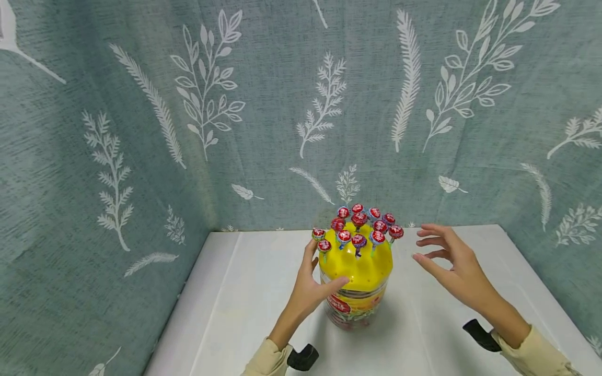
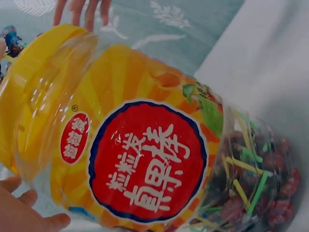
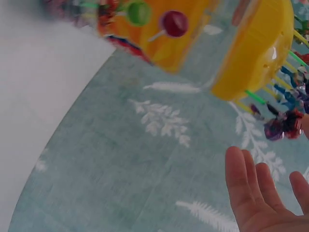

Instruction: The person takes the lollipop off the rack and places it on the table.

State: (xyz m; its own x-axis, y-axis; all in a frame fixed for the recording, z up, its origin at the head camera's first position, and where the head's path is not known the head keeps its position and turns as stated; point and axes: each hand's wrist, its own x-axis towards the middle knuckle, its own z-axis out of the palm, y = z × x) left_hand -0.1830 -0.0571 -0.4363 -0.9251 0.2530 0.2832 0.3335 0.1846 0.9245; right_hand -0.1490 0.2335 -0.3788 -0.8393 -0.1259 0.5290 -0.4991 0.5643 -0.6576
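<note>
A clear plastic candy jar (image 1: 355, 303) stands upright on the table, full of wrapped lollipops, with an orange label (image 2: 149, 164) around it. Its yellow lid (image 1: 345, 266) carries several lollipops (image 1: 359, 241) stuck in by their sticks, heads up. My left hand (image 1: 308, 287) holds the jar at the lid, fingers around the left side and thumb across the front. To the right of the jar, my right hand (image 1: 453, 263) is raised in the air, fingers apart and loosely bent, with nothing in it. The right wrist view shows its spread fingers (image 3: 236, 174) close to the lollipop heads.
The white table (image 1: 244, 303) extends on both sides of the jar. Behind and beside it hangs a grey-green curtain (image 1: 277, 104) with white leaf patterns. Each wrist wears a black strap (image 1: 303, 357) next to a beige sleeve (image 1: 268, 360).
</note>
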